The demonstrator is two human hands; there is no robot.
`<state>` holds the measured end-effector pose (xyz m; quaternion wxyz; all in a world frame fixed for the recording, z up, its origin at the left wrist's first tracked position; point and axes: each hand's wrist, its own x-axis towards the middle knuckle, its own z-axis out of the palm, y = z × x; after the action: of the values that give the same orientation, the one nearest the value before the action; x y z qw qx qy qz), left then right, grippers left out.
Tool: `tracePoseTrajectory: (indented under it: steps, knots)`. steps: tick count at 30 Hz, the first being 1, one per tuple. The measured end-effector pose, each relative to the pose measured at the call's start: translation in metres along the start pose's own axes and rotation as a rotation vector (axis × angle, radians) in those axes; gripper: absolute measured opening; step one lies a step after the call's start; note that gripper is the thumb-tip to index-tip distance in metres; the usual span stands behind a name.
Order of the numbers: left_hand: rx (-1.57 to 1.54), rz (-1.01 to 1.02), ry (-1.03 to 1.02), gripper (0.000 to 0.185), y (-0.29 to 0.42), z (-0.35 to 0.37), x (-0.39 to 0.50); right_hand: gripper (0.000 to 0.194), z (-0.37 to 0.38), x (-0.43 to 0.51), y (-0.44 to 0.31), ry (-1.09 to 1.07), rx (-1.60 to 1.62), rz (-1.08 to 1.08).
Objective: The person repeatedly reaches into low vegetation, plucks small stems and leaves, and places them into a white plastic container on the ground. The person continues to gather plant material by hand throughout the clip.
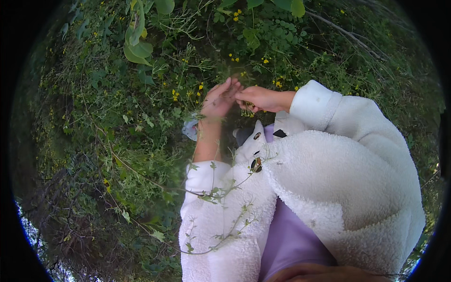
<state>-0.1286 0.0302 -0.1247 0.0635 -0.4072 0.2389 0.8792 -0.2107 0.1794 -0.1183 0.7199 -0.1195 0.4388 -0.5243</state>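
Note:
My left hand (219, 98) is raised among the plants with its palm showing and its fingers apart and slightly curved. Close by its fingertips, my right hand (256, 99) has its fingers curled around a small bunch of plant stems with yellowish-green heads (247, 112), which hang just below the fingers. Yellow flowers (175, 94) grow on thin stems around both hands. Near my left wrist is a translucent, crumpled plastic item (190, 127), partly hidden behind the forearm. White fleece sleeves (313, 105) cover both arms.
A thin leafy vine (151, 180) crosses in front of my left sleeve. Broad green leaves (138, 49) hang at the upper left, near the camera. A bare branch (343, 31) lies at the upper right. Dense greenery surrounds me, with dry brushwood (53, 197) at the lower left.

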Motion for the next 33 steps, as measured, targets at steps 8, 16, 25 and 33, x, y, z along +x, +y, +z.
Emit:
tracePoseTrajectory:
  steps: [8, 16, 25, 33]
  knots:
    - [-0.427, 0.103, -0.005, 0.016, -0.013, -0.008, -0.016, 0.033, -0.002, -0.013, 0.012, -0.061, -0.061, -0.011]
    - [-0.374, 0.183, 0.033, 0.017, -0.012, -0.015, -0.016, 0.032, 0.0, -0.017, 0.005, -0.103, 0.052, 0.156]
    - [-0.451, 0.224, -0.033, 0.017, 0.042, -0.071, -0.028, 0.021, -0.042, -0.064, -0.012, 0.069, 0.221, 0.151]
    - [-0.751, 0.373, -0.194, 0.016, 0.076, -0.092, -0.05, 0.022, -0.064, -0.057, -0.038, 0.088, 0.496, -0.17]
